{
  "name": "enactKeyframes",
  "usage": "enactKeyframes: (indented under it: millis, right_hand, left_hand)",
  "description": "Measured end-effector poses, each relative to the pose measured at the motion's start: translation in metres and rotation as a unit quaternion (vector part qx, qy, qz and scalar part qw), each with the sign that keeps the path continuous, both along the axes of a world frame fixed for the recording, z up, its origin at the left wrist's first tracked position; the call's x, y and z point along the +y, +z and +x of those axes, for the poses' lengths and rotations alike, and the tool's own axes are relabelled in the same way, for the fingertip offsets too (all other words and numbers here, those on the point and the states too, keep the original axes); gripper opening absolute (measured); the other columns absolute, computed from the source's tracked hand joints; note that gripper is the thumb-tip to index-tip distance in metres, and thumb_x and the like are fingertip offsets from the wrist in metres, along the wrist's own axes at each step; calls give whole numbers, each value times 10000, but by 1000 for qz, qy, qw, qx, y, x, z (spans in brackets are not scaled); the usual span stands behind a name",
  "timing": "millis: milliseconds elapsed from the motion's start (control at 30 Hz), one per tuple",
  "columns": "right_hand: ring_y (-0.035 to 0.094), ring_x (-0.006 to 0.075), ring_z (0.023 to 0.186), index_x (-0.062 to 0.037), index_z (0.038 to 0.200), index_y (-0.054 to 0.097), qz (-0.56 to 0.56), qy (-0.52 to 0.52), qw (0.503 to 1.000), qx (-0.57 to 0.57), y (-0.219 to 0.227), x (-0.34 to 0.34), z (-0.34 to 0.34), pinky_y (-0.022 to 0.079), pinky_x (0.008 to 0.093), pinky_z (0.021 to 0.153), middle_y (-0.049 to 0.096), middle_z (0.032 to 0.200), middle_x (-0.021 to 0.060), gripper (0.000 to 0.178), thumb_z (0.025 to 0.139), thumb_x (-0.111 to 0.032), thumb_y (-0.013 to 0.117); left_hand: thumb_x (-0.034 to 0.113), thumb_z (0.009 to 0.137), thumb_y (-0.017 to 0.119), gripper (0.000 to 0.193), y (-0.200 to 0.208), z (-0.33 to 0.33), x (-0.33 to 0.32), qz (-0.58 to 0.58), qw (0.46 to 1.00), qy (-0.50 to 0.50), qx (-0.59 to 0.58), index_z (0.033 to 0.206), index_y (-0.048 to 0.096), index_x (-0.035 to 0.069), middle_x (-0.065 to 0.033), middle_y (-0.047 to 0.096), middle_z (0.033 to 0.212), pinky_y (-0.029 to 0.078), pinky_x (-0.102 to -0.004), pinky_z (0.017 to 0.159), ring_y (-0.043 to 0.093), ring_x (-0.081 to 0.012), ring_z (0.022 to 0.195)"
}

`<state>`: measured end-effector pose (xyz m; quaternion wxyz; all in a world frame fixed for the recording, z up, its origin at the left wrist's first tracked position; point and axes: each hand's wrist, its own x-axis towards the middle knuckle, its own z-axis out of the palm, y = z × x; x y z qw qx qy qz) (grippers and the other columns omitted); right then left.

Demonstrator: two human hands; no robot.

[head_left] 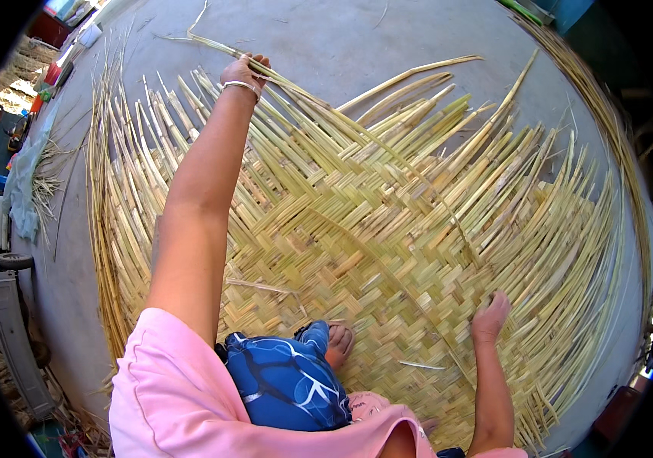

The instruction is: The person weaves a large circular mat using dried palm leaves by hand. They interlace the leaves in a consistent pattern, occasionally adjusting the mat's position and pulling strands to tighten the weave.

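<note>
While left hand (244,72) grips a strip (326,107), right hand (490,317) flat, fingers open, on mat (387,252); centre woven, edges loose.

bare floor (387,38) past mat (387,252) free; loose strips (410,76) crowd edge.

Large pale green-yellow woven reed mat (387,252) flat on concrete, loose strip (296,88) lifted at far edge, ends unwoven.

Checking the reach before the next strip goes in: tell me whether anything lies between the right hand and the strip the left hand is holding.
Only the woven mat lies between them. The left hand grips a long strip at the mat's far edge; the right hand presses flat on the weave nearer the body. No tool or other object shows across that stretch.
</note>
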<state>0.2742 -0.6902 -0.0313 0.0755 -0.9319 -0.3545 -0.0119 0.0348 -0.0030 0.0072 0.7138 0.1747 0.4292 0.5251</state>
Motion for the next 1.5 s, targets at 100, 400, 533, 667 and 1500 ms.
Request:
enactKeyframes:
  millis: [100,400,533,667,1500]
  right_hand:
    - [491,309,1030,24,1067,518,65,-52,994,78,3,4,11,368,371,946,534,1069,155,336,732,0,506]
    - [562,152,971,5,1097,569,380,-4,884,271,118,116,-13,436,270,875,590,1054,81,250,887,-121,520]
    - [568,164,1016,35,1148,515,557,120,701,428,207,179,-57,454,292,895,603,1073,93,328,936,-215,509]
    - [584,239,1026,14,1110,500,660,139,489,553,233,164,-53,472,367,921,594,1077,155,261,972,-187,406]
    - [516,70,592,-13,947,567,690,-287,643,170,136,24,-35,441,182,506,594,755,54,131,924,-130,513]
  left_hand:
    - [151,940,421,147,37,-5,-9,27,1000,-14,-8,942,489,22,-114,570,782,503,-384,596,558,-247,645]
    - [175,947,481,175,188,43,-179,385,849,-347,107,985,548,18,-14,536,729,403,-212,531,492,-94,608]
    - [170,945,476,170,205,72,-315,545,664,-448,248,935,548,17,-23,504,656,375,-238,529,469,-112,575]
    - [173,922,483,169,192,93,-389,635,572,-449,259,900,526,11,-178,547,687,424,-387,579,517,-356,623]
    - [362,806,679,336,145,121,-155,299,909,-110,268,979,647,76,-45,681,988,392,-274,841,602,-118,994]
